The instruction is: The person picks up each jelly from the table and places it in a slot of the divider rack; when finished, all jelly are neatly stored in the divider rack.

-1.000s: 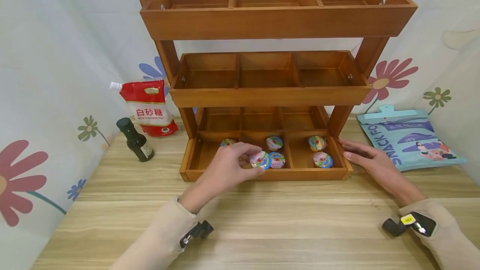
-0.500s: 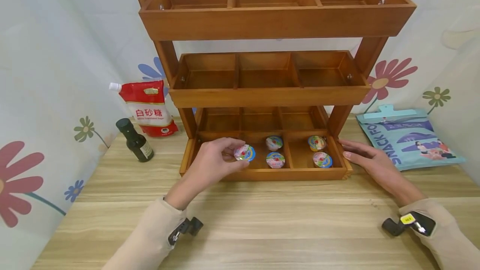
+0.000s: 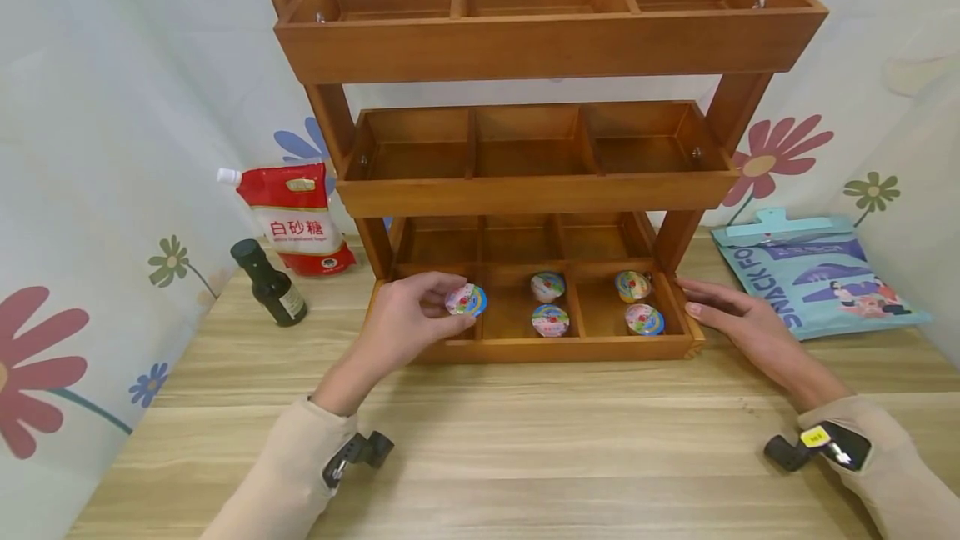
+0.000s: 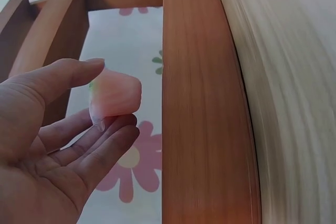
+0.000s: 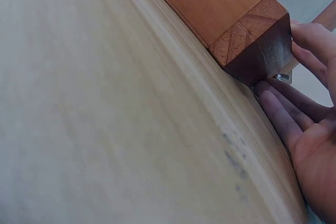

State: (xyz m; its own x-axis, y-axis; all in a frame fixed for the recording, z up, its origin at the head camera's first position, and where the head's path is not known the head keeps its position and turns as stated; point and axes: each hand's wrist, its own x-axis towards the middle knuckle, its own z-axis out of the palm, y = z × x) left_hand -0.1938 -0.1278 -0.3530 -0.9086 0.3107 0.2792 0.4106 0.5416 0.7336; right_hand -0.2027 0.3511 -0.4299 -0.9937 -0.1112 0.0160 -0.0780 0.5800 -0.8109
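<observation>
My left hand (image 3: 405,311) pinches a small jelly cup (image 3: 467,301) with a printed foil lid, over the bottom tier's left compartment. In the left wrist view the jelly cup (image 4: 118,95) shows pink sides between thumb and fingers. Two more jelly cups, a rear one (image 3: 548,286) and a front one (image 3: 551,321), lie in the middle compartment. The right compartment holds another pair, one behind (image 3: 633,286) and one in front (image 3: 644,320). With fingers extended, my right hand (image 3: 738,327) rests against the right end of the wooden rack (image 3: 555,52), fingertips at its lower corner.
A red-and-white sugar pouch (image 3: 296,219) and a dark bottle (image 3: 270,283) stand left of the rack. To its right lies a light-blue snack bag (image 3: 825,277) with a clip (image 3: 780,226). The rack's two upper tiers each have three bare compartments.
My left hand has carried the jelly cup leftward from the middle compartment to the left one. A cup seen there earlier is now hidden behind the hand. My right hand stays put.
</observation>
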